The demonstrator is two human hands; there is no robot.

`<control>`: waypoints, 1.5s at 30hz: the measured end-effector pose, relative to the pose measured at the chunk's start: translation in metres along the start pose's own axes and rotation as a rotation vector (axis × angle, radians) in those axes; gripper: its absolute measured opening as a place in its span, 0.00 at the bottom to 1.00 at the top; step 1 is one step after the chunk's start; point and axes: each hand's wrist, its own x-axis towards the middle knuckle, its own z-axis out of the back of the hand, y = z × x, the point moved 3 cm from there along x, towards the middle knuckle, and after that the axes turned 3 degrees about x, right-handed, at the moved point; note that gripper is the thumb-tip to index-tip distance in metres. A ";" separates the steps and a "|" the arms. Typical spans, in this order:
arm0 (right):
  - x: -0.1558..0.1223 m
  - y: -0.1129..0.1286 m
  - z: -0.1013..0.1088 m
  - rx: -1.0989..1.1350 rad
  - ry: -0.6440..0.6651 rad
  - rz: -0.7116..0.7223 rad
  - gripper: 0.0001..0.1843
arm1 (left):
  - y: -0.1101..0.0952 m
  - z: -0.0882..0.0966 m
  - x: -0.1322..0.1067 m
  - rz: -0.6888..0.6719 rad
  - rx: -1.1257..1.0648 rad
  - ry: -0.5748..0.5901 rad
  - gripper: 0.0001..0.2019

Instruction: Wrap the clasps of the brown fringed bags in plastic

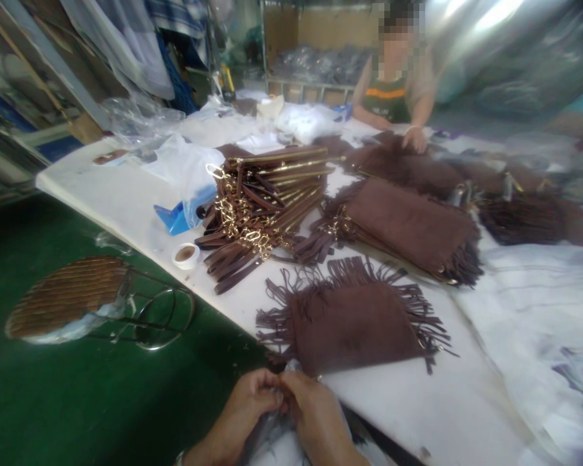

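At the table's near edge, my left hand [255, 398] and my right hand [313, 411] meet with fingers closed in a pinch. Between them is crumpled, greyish see-through plastic [272, 430]; a small tip of it pokes up above the fingertips. Its full shape is hidden by the hands and blur. Just beyond my fingers a dark brown fringed pouch [354, 323] lies flat, its fringe spread along the left, far and right sides. Neither hand visibly grips the pouch.
Brown pouches with gold zips and clasps [272, 200] are heaped farther back, beside stacked fringed pouches [408, 223]. A small round tub [185, 256] and a blue object [175, 219] sit near the left edge. A stool [72, 298] stands left. Across the table, a person [393, 97] touches brown pieces.
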 end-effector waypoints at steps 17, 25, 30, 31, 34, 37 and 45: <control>-0.005 0.001 -0.001 0.107 0.005 -0.120 0.23 | 0.029 0.012 0.005 -0.035 0.059 0.064 0.17; -0.010 -0.004 -0.005 0.116 -0.038 -0.188 0.19 | 0.025 0.006 0.002 -0.042 0.131 0.086 0.21; -0.012 -0.005 -0.007 0.141 -0.064 -0.150 0.18 | 0.023 0.007 0.002 -0.051 0.249 0.018 0.18; -0.013 -0.006 -0.007 0.148 -0.066 -0.150 0.17 | 0.021 0.006 0.002 -0.055 0.290 -0.005 0.17; -0.015 -0.007 -0.009 0.200 -0.065 -0.149 0.18 | 0.018 0.004 0.002 -0.044 0.341 -0.041 0.16; -0.016 -0.011 -0.011 0.275 -0.039 -0.142 0.22 | 0.019 0.004 0.004 -0.013 0.303 -0.061 0.15; -0.015 -0.019 -0.024 0.410 -0.041 -0.135 0.27 | 0.033 0.004 0.008 0.096 -0.046 -0.033 0.14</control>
